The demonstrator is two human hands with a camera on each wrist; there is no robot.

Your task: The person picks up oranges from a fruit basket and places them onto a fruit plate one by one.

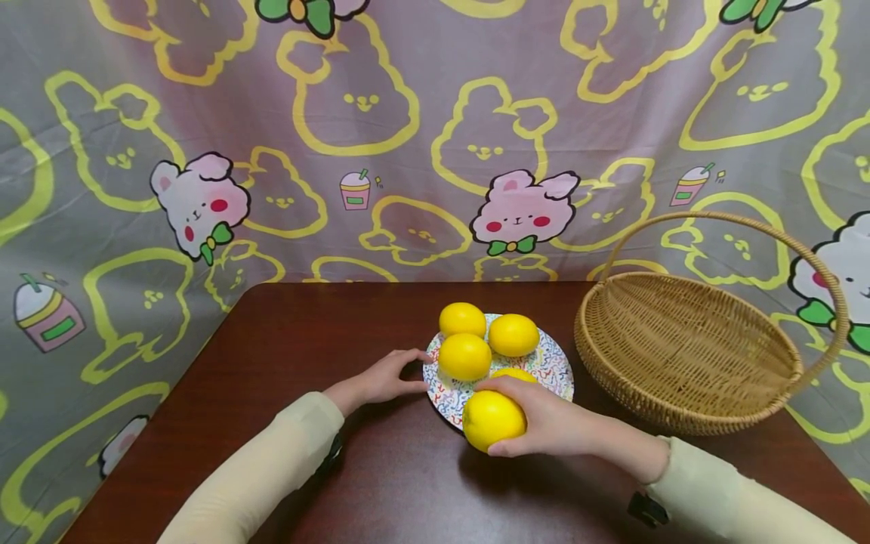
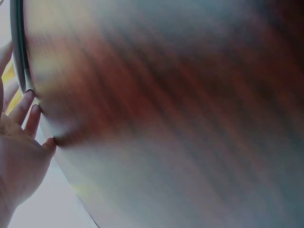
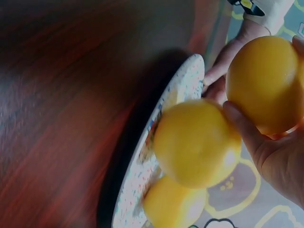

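Note:
In the head view my right hand (image 1: pixel 557 419) grips a yellow lemon (image 1: pixel 491 425), thumb underneath and fingers over the top. The lemon overlaps the near edge of a round plate (image 1: pixel 553 372) with a colourful squiggle pattern. Several more lemons (image 1: pixel 465 357) lie on that plate, one of them partly hidden behind my right hand. At the plate's left rim, my left hand (image 1: pixel 384 378) touches the edge with its thumb and fingers spread apart. The right wrist view shows the held lemon (image 3: pixel 263 85) beside a lemon (image 3: pixel 197 142) on the plate.
A wicker basket (image 1: pixel 632 385) with a tall arched handle stands on the right of the dark brown wooden table (image 1: pixel 306 325), near the plate. Behind the table hangs a curtain (image 1: pixel 408 174) printed with cartoon rabbits and bears.

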